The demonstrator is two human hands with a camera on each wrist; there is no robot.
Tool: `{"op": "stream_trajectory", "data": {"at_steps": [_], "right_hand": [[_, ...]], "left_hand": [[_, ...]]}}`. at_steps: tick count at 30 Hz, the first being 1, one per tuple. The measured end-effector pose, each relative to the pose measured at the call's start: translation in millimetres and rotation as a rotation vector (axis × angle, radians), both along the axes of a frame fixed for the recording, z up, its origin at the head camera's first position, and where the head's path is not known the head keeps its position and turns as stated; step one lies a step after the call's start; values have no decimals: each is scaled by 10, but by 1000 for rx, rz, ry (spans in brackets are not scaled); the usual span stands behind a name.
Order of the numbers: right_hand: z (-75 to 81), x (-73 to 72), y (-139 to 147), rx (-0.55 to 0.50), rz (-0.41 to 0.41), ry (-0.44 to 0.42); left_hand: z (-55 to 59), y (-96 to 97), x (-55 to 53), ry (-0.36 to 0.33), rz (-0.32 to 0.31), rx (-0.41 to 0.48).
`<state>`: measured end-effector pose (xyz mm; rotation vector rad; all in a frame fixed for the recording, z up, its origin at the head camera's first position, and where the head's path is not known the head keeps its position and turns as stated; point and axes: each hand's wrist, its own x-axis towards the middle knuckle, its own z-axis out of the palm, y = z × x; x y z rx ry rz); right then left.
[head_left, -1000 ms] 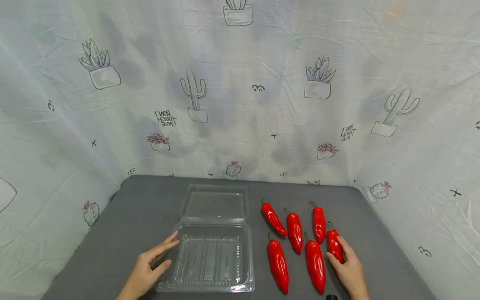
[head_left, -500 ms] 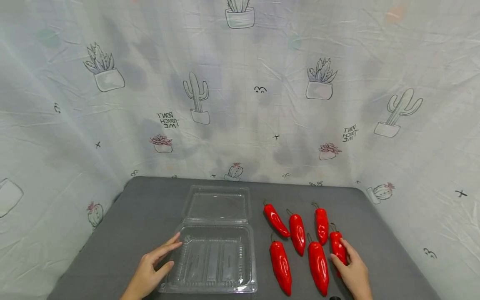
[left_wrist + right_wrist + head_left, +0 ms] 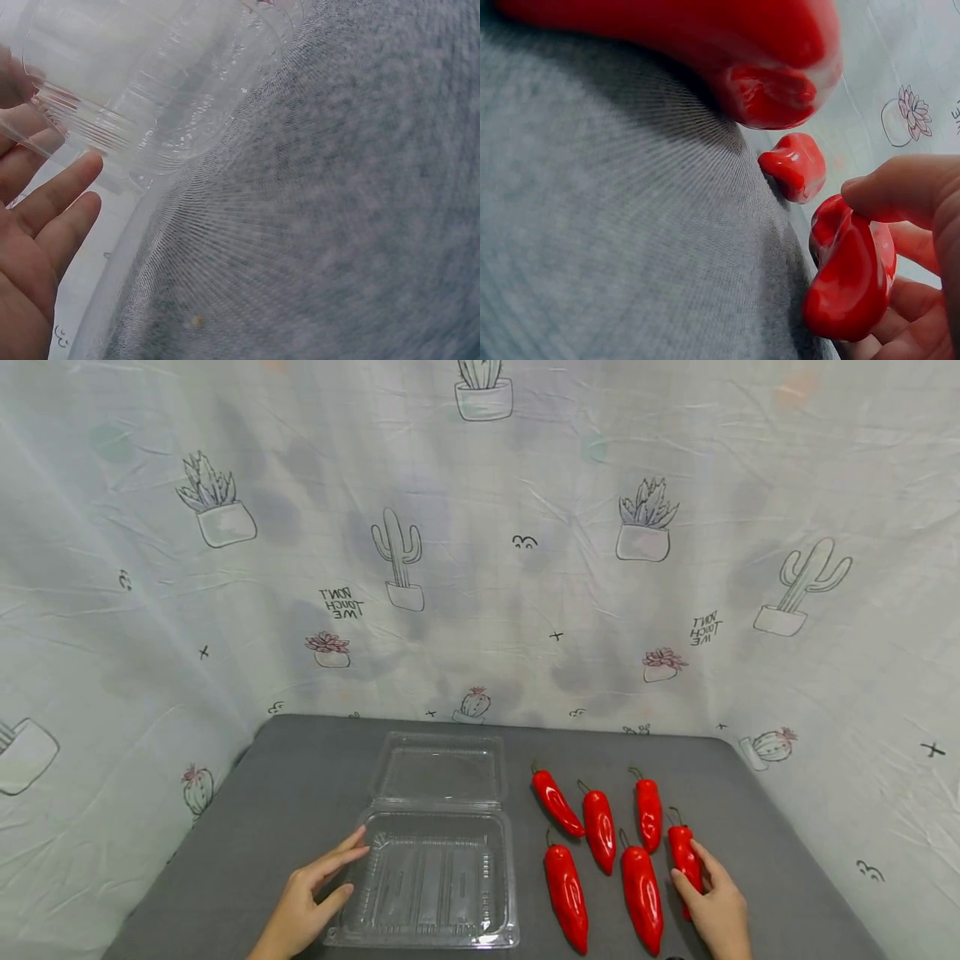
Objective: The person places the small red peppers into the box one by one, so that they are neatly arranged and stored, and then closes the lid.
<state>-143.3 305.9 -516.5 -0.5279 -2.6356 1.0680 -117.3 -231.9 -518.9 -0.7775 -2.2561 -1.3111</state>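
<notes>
On the right side of a grey cloth-covered table [image 3: 300, 777], pinches a glossy red chili pepper [image 3: 683, 858] between the thumb and bent fingers of the right hand [image 3: 717, 906], with the stem toward the far edge; cannot tell whether lifted or resting on the cloth. Farther left, has the left hand [image 3: 303, 893] at the left rim of a clear plastic clamshell container [image 3: 511, 877], with the thumb spread well apart from nearly straight fingers, grasping nothing; cannot tell whether touching the rim or merely over it. Has the container's hinged lid [image 3: 450, 766] folded back toward the far edge. Between container and right hand, has five more red chili peppers [image 3: 641, 897] lying loose, three farther off and two nearer, all with thin stems pointing away, and with the leftmost far one slanting just beside its neighbour. Behind the table, faces a pale curtain [image 3: 472, 468] printed with line-drawn cacti [image 3: 397, 552], potted succulents [image 3: 228, 524] and small mirrored lettering [image 3: 342, 603].
</notes>
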Motion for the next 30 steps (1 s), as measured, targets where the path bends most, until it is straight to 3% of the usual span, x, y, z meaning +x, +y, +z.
{"op": "stream_trajectory", "data": {"at_steps": [9,15,21,30], "right_hand": [[23,-32,-10,4,-14,28],[55,-12,-21,-14,-6,60],[104,20,-46,-19,2,87],[176,48,-96,-20,5,99]], "left_hand": [[50,-14,6,-58,1,-10],[44,-5,-2,-14,-14,25],[44,-6,6,-54,-6,17],[-5,11,-8,-18,-17,50]]}}
